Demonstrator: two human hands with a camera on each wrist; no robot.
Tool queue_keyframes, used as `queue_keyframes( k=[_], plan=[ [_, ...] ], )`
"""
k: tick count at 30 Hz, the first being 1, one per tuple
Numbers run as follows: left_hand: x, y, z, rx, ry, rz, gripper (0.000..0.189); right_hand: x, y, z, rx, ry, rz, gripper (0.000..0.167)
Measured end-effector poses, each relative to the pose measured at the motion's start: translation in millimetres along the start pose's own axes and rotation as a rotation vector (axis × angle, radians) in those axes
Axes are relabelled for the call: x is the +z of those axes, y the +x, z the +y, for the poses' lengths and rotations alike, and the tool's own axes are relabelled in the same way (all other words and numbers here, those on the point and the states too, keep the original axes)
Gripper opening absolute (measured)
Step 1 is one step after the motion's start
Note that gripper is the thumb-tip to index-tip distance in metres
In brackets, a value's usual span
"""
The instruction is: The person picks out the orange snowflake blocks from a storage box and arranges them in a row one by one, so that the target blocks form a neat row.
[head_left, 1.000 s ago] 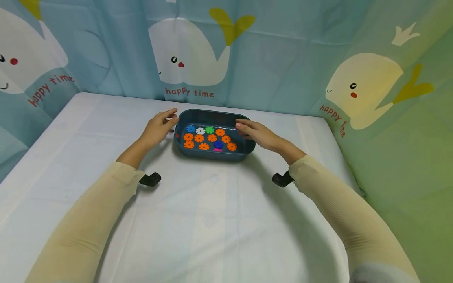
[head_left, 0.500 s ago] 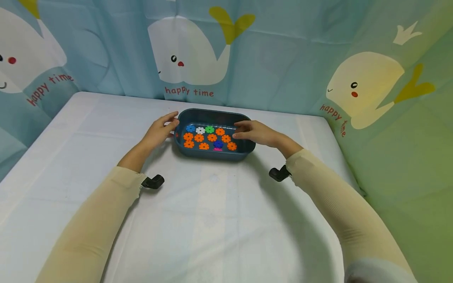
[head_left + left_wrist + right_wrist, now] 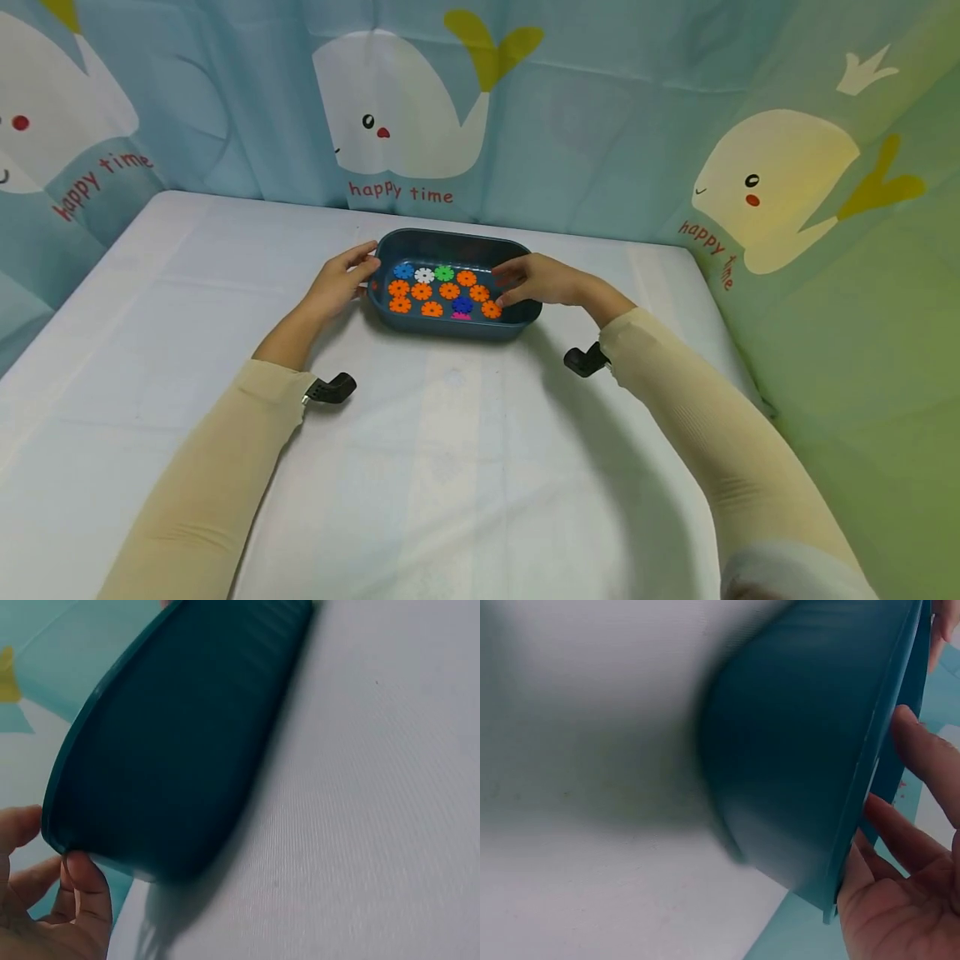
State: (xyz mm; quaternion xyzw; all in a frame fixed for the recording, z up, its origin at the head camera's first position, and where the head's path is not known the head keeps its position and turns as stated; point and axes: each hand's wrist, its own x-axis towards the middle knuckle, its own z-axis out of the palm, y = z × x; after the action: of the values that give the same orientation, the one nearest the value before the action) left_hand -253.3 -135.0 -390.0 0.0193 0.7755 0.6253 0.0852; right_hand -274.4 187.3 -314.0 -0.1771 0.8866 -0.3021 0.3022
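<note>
A dark blue-green oval plastic tub (image 3: 450,327) stands toward the back of the table. On its floor lie several notched snowflake discs, mostly orange (image 3: 422,292), with a white disc (image 3: 424,275), a green disc (image 3: 444,272), a light-blue disc (image 3: 403,271), a dark-blue disc (image 3: 462,305) and part of a pink disc (image 3: 461,317). My left hand (image 3: 335,282) touches the tub's left end, its loosely bent fingertips right at the rim. My right hand (image 3: 551,279) reaches over the right rim, fingers spread and thumb tip beside an orange disc (image 3: 491,309); nothing shows between its fingers.
A white cloth covers the table (image 3: 450,467). Behind it hangs a blue-green curtain (image 3: 585,150) with whale prints, continuing along both sides. A black wrist-camera mount (image 3: 333,388) sticks out from the left sleeve, another mount (image 3: 585,360) from the right.
My right hand has moved lower into the tub, its thumb coming toward the near right discs. My left hand has come down slightly onto the tub's left rim. The discs stay where they were.
</note>
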Motion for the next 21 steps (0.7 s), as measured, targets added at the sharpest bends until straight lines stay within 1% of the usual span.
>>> queue_keyframes(
  k=[7,10,11,14,18,21],
  plan=[
    [2.8,-1.3,-3.8,-0.045,-0.146,0.025,0.052,-0.4,3.6,-5.3,0.035,-0.062,-0.001,0.061],
    [3.4,-1.1,-6.4,-0.064,-0.201,0.040,0.051,-1.6,7.6,-7.3,0.063,-0.068,0.003,0.060],
    [3.5,-1.1,-7.0,-0.069,-0.212,0.045,0.051,-1.9,8.6,-8.3,0.079,-0.064,0.005,0.059],
    [4.5,-1.0,-7.1,-0.084,-0.255,0.057,0.051,-2.1,11.8,-12.2,0.141,-0.008,0.009,0.056],
    [4.4,-0.6,-6.7,-0.107,-0.329,0.054,0.051,-0.9,14.3,-16.0,0.200,0.064,0.015,0.054],
    [4.3,-0.1,-6.9,-0.122,-0.389,0.044,0.051,0.2,15.6,-16.5,0.231,0.069,0.029,0.052]
  ],
)
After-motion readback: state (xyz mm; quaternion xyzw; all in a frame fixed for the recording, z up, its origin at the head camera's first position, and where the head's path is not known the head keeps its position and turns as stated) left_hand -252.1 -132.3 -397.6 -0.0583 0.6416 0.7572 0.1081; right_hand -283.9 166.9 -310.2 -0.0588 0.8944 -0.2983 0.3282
